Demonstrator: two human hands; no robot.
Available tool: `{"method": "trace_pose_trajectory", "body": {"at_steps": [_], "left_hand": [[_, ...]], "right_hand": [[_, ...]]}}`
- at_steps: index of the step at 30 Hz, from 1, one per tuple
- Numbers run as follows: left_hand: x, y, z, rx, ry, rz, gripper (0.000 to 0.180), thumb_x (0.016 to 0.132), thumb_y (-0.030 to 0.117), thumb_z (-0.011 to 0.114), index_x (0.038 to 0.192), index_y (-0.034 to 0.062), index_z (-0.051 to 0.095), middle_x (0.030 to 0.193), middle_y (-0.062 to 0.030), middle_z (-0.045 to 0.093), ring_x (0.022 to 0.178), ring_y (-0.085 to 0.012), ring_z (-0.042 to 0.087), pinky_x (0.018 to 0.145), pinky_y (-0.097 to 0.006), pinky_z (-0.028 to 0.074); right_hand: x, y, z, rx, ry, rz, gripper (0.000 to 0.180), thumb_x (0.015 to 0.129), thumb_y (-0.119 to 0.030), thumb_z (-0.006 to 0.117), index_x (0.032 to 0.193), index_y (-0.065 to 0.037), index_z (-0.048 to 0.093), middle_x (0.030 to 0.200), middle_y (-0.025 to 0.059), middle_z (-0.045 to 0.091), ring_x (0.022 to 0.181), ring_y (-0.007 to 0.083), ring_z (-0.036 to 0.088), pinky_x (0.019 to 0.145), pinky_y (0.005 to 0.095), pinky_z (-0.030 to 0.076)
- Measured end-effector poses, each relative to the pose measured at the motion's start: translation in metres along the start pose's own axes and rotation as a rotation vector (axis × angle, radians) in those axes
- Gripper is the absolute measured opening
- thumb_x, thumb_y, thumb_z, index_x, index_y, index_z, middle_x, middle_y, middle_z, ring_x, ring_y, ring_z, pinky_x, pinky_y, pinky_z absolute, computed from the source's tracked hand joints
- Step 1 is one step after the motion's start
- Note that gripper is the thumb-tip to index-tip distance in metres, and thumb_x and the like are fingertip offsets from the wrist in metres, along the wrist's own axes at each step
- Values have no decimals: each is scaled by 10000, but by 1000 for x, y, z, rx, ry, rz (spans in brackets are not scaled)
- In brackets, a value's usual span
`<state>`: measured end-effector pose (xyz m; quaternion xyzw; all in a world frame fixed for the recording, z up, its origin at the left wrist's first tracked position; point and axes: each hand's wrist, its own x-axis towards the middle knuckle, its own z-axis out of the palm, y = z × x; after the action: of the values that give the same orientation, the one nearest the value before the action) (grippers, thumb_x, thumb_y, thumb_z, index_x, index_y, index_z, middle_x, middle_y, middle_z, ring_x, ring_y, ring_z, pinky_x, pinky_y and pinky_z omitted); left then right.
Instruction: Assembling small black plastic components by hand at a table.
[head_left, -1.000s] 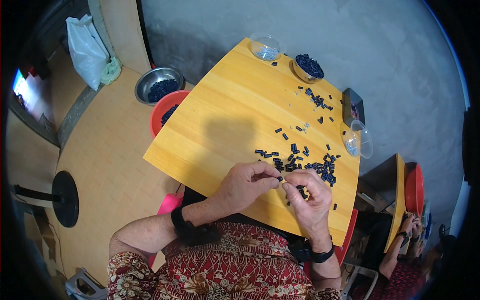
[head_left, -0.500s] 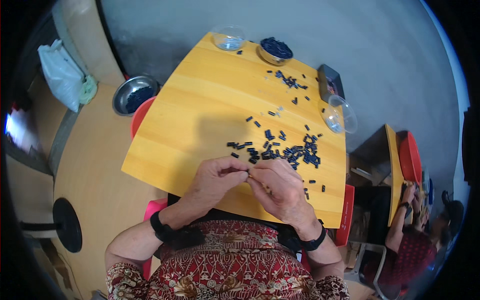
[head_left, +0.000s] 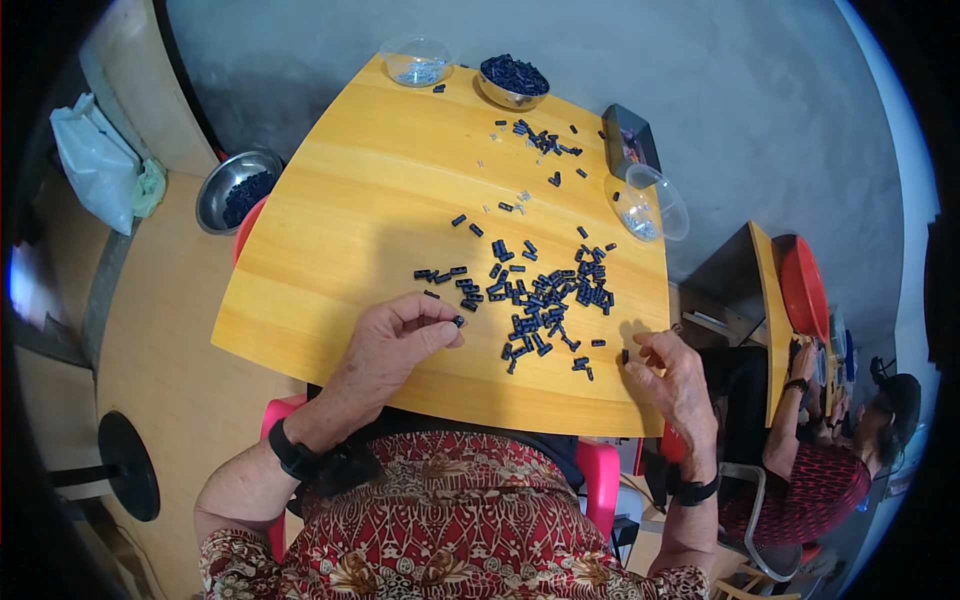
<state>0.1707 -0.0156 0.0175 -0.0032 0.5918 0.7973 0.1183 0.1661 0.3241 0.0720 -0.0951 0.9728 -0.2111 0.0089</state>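
Observation:
My left hand (head_left: 395, 345) is closed over the near part of the yellow table, with a small black plastic piece (head_left: 459, 321) pinched between thumb and fingertips. Off to the right, by the table's right edge, my right hand (head_left: 672, 372) has its fingers bent and its thumb apart from them, with nothing plainly held. Beside its thumb is a single black piece (head_left: 625, 356). Between my hands and farther back spreads a loose pile of short black plastic pieces (head_left: 545, 300). A smaller cluster of the same pieces (head_left: 545, 138) lies toward the far edge.
Along the far side stand a clear bowl (head_left: 418, 72) of small silvery parts, a metal bowl (head_left: 513, 98) heaped with black pieces and a dark tray (head_left: 632, 145). A tilted clear bowl (head_left: 672, 205) sits at the right edge. A person (head_left: 815, 470) works at another table.
My hands were together near the front edge; now they are apart, the right moved far right. The left keeps a small black piece. The view has shifted slightly.

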Motion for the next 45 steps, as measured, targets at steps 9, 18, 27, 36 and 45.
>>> {"method": "trace_pose_trajectory", "body": {"at_steps": [9,18,27,36,45], "left_hand": [[-2,-3,6,3,18,-39,156,908,108,620,1028,8,630,927,-45,662,885,-120,625,840,-255,487],[-1,-4,4,-25,22,-33,163,910,107,626,1032,-1,627,933,-45,660,880,-112,626,841,-255,490],[-2,-6,6,-31,17,-12,155,913,102,624,1029,0,631,928,-48,663,877,-107,624,839,-247,486],[-6,1,21,-11,-81,-24,176,906,91,636,1048,-13,632,952,-57,669,898,-112,631,841,-246,491],[-15,8,24,-99,-145,-19,189,913,51,623,1076,-45,612,989,-79,661,926,-124,645,840,-236,511]], "right_hand": [[22,11,33,39,129,-131,188,810,-28,664,989,6,617,848,167,605,788,319,635,703,383,499],[1,-21,27,190,89,-113,193,795,-75,724,936,14,628,829,127,608,708,249,616,627,324,490],[-4,-23,40,130,38,-175,113,788,-18,675,886,10,626,836,151,610,764,327,623,679,387,499],[2,-61,31,772,-3,50,68,820,48,663,881,24,647,781,8,648,728,62,591,691,226,494],[21,-103,48,1189,-63,-59,124,826,74,645,942,32,647,842,40,647,750,76,593,704,208,471]]}}
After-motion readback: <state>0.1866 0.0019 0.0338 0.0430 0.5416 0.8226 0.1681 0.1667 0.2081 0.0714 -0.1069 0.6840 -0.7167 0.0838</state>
